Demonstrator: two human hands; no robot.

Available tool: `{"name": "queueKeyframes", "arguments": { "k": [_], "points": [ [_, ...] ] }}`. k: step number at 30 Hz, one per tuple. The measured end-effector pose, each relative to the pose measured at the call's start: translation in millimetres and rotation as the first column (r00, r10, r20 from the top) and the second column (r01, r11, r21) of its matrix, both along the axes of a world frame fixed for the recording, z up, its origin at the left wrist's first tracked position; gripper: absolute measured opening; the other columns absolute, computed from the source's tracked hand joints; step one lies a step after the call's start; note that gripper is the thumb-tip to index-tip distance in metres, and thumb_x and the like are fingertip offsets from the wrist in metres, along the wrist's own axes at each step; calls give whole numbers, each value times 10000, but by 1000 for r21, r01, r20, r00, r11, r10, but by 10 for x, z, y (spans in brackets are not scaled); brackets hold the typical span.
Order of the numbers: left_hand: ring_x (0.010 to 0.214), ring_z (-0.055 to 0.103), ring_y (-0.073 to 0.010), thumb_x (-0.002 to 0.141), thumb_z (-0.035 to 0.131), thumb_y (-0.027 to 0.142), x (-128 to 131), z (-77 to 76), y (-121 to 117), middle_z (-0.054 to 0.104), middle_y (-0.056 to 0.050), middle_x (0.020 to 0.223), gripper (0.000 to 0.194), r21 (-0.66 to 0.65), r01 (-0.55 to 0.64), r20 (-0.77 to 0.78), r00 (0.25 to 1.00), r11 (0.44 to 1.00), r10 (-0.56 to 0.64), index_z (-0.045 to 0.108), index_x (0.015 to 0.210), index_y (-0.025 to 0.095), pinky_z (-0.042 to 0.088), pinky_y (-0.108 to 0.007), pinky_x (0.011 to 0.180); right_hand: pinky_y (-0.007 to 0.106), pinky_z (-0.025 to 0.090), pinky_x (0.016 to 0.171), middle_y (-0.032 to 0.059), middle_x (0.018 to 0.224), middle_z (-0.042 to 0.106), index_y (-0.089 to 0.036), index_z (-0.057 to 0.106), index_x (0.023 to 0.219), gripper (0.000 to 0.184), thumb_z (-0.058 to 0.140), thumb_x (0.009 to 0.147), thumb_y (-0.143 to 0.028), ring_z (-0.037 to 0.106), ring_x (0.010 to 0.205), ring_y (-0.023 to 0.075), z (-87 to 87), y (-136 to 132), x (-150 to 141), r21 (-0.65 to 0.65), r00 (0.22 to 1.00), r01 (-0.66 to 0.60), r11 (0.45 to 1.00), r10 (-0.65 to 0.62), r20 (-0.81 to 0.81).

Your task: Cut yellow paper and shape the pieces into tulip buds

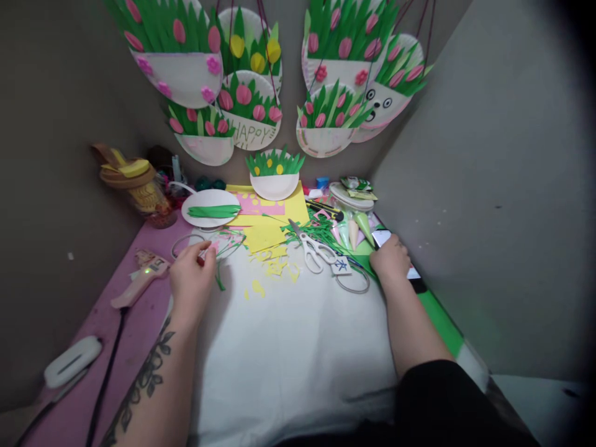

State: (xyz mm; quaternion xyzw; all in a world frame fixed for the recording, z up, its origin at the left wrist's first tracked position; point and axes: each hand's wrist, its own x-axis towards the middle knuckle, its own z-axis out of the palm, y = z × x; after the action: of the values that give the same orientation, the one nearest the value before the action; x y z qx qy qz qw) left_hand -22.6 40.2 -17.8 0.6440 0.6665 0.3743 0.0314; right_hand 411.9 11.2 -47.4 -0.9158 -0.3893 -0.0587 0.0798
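My left hand [194, 268] is closed, thumb and fingers pinched together around a small dark red thing [201, 259] that is mostly hidden. Beyond it lie thin green paper strips [220, 277] and pink scraps. A pink hot glue gun [148, 279] with a lit green light rests left of this hand. My right hand [392, 257] curls over a phone [413, 273] at the table's right side, covering its middle. White-handled scissors [313, 248] and a grey ring-shaped cord [354, 287] lie to the left of that hand.
Decorated paper-plate baskets [265, 186] hang or stand at the back wall. A plate with green paper [212, 215], yellow paper [265, 238], yellow scraps and piping bags [354, 233] crowd the far edge. A cup [144, 192] stands at back left; a white case [73, 361] lies nearer.
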Motion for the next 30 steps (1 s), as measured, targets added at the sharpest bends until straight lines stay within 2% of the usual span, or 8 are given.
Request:
{"name": "queueKeyframes", "arguments": {
  "k": [15,18,20,22,24,26,28,30],
  "points": [
    [643,565,-161,858,492,381,25,-13,-11,695,-51,886,320,54,43,28,999,998,-45,692,979,163,434,-292,680,408,421,848,272,1079,597,-17,455,1179,366,449,828,-123,562,1057,322,14,4,-46,-56,1000,13,998,-11,28],
    [648,566,-164,857,489,390,26,-29,-3,695,-48,879,326,51,37,22,999,998,-38,692,981,167,435,-295,691,432,418,873,272,1094,595,-6,445,1207,445,504,790,-153,562,1058,342,93,-40,6,-58,998,-47,997,46,-31],
    [646,567,-163,851,493,395,24,-35,4,692,-42,863,325,40,32,21,999,999,-33,693,978,173,437,-295,698,434,423,890,271,1161,576,-14,418,1260,550,551,758,-196,551,1084,352,197,-126,105,28,988,-101,995,103,-115],
    [637,567,-158,843,503,393,23,-35,9,688,-36,850,317,33,25,25,999,999,-25,694,974,177,440,-292,698,421,428,910,251,1246,547,-43,388,1302,595,545,750,-201,541,1118,335,321,-258,234,241,979,-121,963,156,-134],
    [626,565,-151,842,510,392,29,-28,7,688,-33,855,310,38,26,27,999,999,-27,694,976,182,440,-289,693,404,431,923,204,1269,558,-88,369,1314,573,490,758,-156,549,1120,295,428,-415,342,477,979,-136,868,192,-72],
    [626,563,-146,850,509,385,43,-15,-4,692,-31,871,300,56,45,27,999,997,-46,691,980,185,441,-287,690,390,437,914,177,1215,596,-108,399,1277,516,448,763,-123,559,1094,270,483,-567,379,586,979,-172,792,204,12],
    [637,564,-146,856,510,374,63,4,-26,693,-31,882,289,76,70,24,997,995,-72,690,983,187,443,-286,687,398,433,910,172,1120,630,-109,495,1168,394,434,778,-121,560,1057,275,475,-689,310,528,972,-234,817,212,102],
    [651,566,-147,858,514,366,85,26,-52,691,-32,886,280,90,89,23,996,992,-91,688,987,189,448,-284,682,412,419,916,162,1059,645,-124,575,1028,263,429,809,-133,555,1026,287,417,-772,142,325,941,-332,885,287,180]
  ]
}}
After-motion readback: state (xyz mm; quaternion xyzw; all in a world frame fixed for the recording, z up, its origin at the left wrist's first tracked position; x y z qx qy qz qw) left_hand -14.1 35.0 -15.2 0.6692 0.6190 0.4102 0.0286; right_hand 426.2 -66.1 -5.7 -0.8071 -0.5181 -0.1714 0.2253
